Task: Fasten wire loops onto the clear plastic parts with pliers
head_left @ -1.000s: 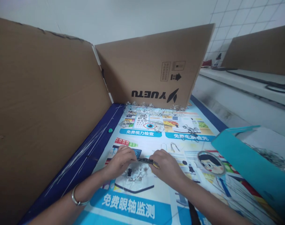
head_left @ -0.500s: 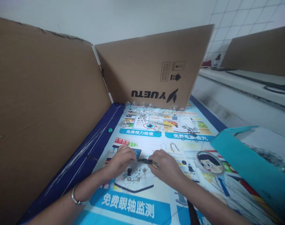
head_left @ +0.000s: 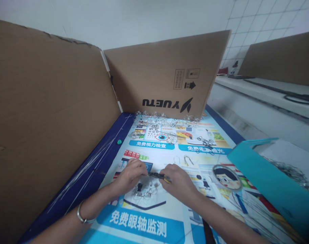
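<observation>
My right hand is closed around the handles of pliers, which look dark with a bit of yellow. Their jaws point left, to the fingertips of my left hand. That hand is closed in a pinch, and whatever lies between its fingers is too small and hidden to make out. Just below both hands, a loose heap of thin bent wire pieces lies on the printed sheet. A small black object sits among them. Two bent wire loops rest beyond my right hand.
Cardboard panels stand at the back and left. At right is a turquoise box with many wire pieces. Long straight wires lie along the left edge, near a green round object. A tape roll lies at right.
The hands and pliers stay almost in the same place, with the pliers' handles shifted very slightly. The whole view has moved a little.
</observation>
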`<action>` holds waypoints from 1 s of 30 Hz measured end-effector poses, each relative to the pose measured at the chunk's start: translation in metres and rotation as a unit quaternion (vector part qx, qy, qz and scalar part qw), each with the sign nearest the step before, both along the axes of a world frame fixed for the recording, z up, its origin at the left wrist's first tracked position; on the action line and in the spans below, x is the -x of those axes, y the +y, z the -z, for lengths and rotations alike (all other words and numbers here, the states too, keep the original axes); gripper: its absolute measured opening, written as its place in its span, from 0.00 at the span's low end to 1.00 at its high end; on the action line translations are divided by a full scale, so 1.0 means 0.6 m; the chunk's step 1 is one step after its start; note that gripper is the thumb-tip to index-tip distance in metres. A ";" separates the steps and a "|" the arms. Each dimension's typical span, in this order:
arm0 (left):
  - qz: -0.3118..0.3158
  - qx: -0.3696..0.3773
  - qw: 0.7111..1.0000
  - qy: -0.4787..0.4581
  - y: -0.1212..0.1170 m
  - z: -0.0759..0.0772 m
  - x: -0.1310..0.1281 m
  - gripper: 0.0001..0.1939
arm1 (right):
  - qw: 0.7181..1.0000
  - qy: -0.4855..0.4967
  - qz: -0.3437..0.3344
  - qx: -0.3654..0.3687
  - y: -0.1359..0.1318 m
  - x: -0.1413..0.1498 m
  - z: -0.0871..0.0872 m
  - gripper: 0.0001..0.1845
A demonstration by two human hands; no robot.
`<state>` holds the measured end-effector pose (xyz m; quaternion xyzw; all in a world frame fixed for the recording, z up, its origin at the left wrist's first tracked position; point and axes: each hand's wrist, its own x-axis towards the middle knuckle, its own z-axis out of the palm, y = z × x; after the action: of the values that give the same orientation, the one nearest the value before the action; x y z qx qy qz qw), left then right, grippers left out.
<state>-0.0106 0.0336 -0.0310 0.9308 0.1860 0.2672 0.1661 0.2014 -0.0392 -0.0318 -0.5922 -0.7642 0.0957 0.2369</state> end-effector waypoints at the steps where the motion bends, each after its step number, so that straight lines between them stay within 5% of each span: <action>1: 0.000 -0.002 1.000 0.002 -0.001 -0.001 -0.001 0.08 | 1.000 -0.006 -0.003 -0.006 0.000 0.001 0.000 0.06; 13: -0.004 -0.042 0.999 0.025 -0.007 -0.005 0.000 0.08 | 0.991 -0.114 0.000 -0.069 0.000 0.010 0.002 0.03; 19: 0.029 -0.097 0.994 0.051 -0.006 0.004 0.006 0.10 | 0.997 -0.076 0.014 -0.007 -0.002 0.010 -0.005 0.05; 30: -0.046 -0.120 0.991 0.026 -0.014 0.001 -0.004 0.08 | 0.997 0.008 0.000 0.073 -0.003 0.015 -0.013 0.07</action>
<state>-0.0083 0.0251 -0.0318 0.9411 0.1997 0.2704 0.0358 0.1922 -0.0410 -0.0242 -0.6070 -0.7534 0.1561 0.1992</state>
